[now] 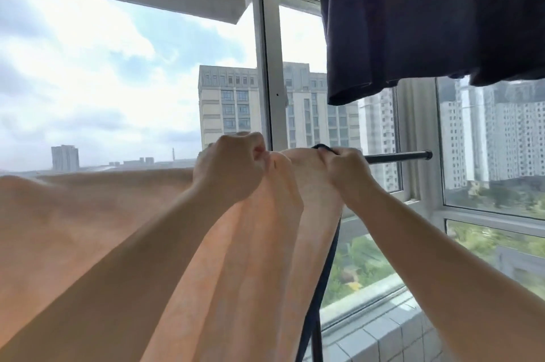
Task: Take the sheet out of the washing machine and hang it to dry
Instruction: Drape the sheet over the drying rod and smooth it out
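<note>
Head view shows a peach-coloured sheet [97,214] draped over a dark drying rod [398,157], filling the lower left and centre of the frame. Both hands sit close together at centre, clamped on the sheet's top fold: the left hand [230,167] bunches fabric in a fist, the right hand [345,167] pinches the dark-trimmed edge beside the rod's bare end. A dark garment [427,16] hangs at upper right, before the window frame [269,66].

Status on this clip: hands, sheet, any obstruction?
Left hand and right hand both grip sheet. Sheet draped over rod. Dark garment hangs above, clear of it.
</note>
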